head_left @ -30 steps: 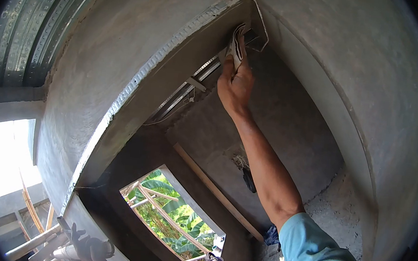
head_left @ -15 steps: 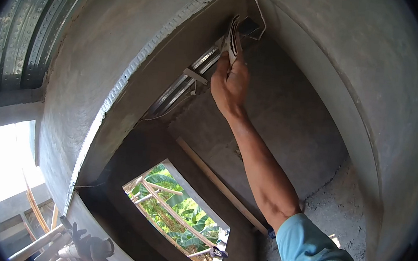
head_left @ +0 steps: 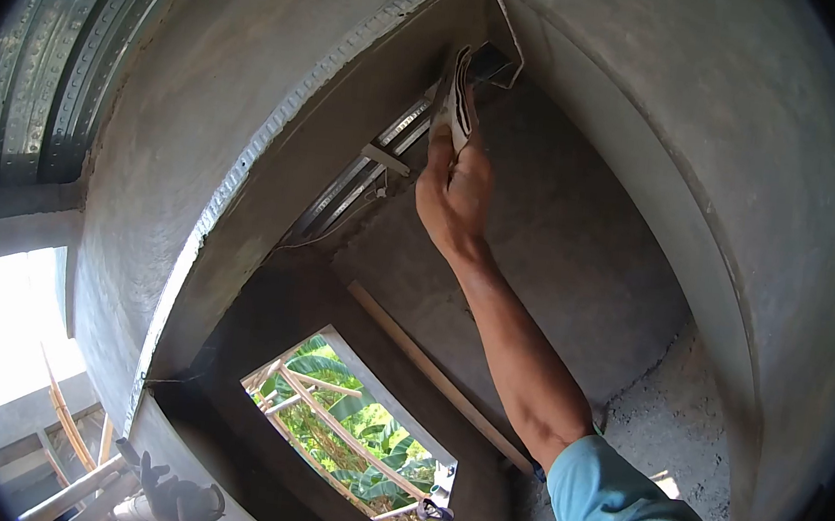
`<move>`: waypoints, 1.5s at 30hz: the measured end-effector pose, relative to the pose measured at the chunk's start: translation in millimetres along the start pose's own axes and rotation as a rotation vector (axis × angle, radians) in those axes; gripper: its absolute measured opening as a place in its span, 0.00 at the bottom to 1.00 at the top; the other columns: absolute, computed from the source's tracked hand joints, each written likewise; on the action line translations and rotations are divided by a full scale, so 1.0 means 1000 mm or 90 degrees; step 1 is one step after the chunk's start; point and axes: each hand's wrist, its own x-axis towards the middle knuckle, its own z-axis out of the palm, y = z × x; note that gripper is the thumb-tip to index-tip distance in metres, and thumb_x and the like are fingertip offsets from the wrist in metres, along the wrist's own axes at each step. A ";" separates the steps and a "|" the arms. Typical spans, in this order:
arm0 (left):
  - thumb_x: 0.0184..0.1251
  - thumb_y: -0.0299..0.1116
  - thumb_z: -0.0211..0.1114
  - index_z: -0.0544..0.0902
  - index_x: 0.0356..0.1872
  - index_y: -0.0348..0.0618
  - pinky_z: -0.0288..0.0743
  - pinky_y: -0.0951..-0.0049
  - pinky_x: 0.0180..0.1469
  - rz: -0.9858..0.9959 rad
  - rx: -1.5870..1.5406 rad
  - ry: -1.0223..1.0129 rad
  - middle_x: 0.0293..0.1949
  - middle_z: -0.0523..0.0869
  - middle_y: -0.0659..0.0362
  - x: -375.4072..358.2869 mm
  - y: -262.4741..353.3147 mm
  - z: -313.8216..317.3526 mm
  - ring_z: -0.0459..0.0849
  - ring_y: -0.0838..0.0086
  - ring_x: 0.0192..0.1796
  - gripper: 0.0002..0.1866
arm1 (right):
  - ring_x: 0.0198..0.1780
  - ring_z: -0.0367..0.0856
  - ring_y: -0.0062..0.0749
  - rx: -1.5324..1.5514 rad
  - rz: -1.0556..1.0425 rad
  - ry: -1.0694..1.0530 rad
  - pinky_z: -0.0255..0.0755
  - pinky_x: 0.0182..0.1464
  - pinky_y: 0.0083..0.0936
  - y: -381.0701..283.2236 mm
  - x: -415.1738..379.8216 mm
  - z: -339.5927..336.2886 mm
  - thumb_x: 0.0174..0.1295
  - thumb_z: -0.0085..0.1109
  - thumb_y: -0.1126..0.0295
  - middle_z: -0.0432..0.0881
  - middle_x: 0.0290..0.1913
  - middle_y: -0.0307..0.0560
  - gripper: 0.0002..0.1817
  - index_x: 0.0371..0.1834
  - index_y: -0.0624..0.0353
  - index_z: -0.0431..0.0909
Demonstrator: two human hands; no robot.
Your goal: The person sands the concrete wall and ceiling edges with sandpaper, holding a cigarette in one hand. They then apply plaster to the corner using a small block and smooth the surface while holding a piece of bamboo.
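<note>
**Right hand holds folded paper wad up at ceiling corner**

The person's right hand (head_left: 456,196) is raised overhead, arm stretched up from a light blue sleeve (head_left: 629,517). Fingers are clamped tight round a folded wad of paper (head_left: 457,92), white w/ dark print. The wad's top end sits just beside a dark rectangular opening (head_left: 492,63) at the upper corner, where the grey plastered wall (head_left: 582,226) meets the ceiling; whether it touches the opening's edge can't be told.

Left of the hand, metal channel strips (head_left: 365,180) run diagonally along the ceiling line, near the thumb side. A corrugated metal sheet (head_left: 45,54) shows at far upper left. Below, a window opening (head_left: 350,435) gives onto green leaves and wooden poles. A wooden batten (head_left: 436,378) leans across the wall under the forearm. Rough rubble lies on the floor nr the sleeve.

Left hand isn't in frame.
</note>
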 end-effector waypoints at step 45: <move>0.54 0.61 0.56 0.69 0.72 0.42 0.72 0.68 0.34 -0.055 0.008 -0.038 0.47 0.76 0.51 -0.008 0.010 -0.006 0.78 0.70 0.33 0.45 | 0.58 0.80 0.38 0.017 -0.042 -0.216 0.74 0.57 0.29 -0.049 -0.167 0.065 0.67 0.48 0.82 0.77 0.63 0.61 0.30 0.74 0.67 0.60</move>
